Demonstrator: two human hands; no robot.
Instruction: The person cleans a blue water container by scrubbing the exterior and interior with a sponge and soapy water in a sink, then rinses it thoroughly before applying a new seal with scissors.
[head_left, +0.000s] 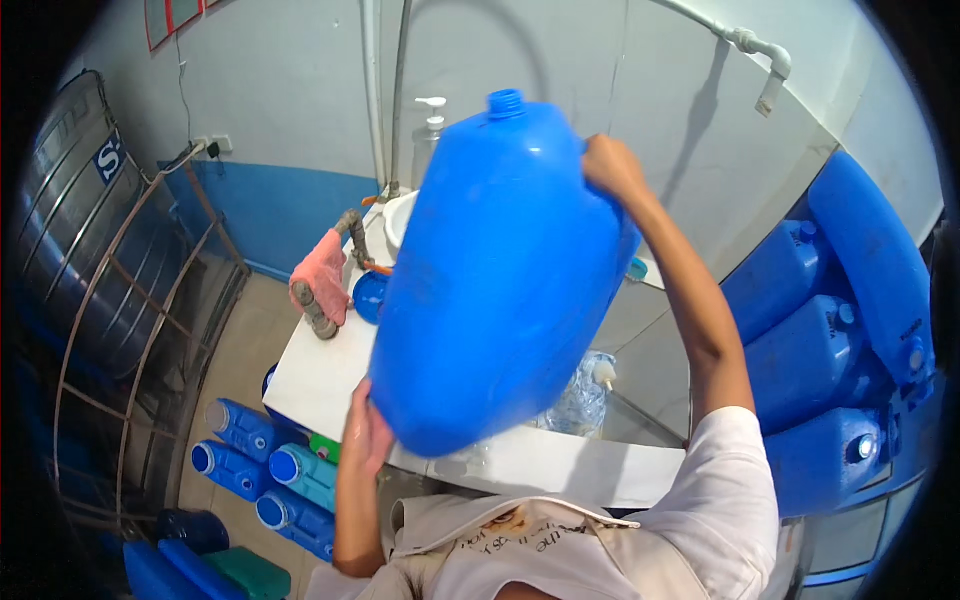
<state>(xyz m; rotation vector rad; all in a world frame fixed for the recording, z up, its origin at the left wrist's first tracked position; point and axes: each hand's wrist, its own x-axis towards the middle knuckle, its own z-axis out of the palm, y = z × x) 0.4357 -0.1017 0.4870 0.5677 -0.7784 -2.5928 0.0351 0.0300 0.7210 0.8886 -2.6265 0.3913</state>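
Note:
A large blue plastic water jug (502, 277) is held up over the white counter, its uncapped threaded neck pointing to the far wall and its base toward me. My right hand (616, 169) grips the jug near its top right, where the handle is; the fingers are partly hidden. Against the lower left edge of the base rests my left hand (367, 431), supporting it. Behind the jug stand a clear pump bottle (426, 146) and a white basin (397, 219), partly hidden. A crumpled clear plastic container or bag (581, 397) shows below the jug's right side.
A pink cloth (322, 276) hangs on the pipe fitting (322, 322) at the counter's left. Several blue jugs (799, 360) are stacked at right. Capped smaller containers (296, 517) stand on the floor at lower left, near a metal frame (127, 300) around a steel tank (90, 225).

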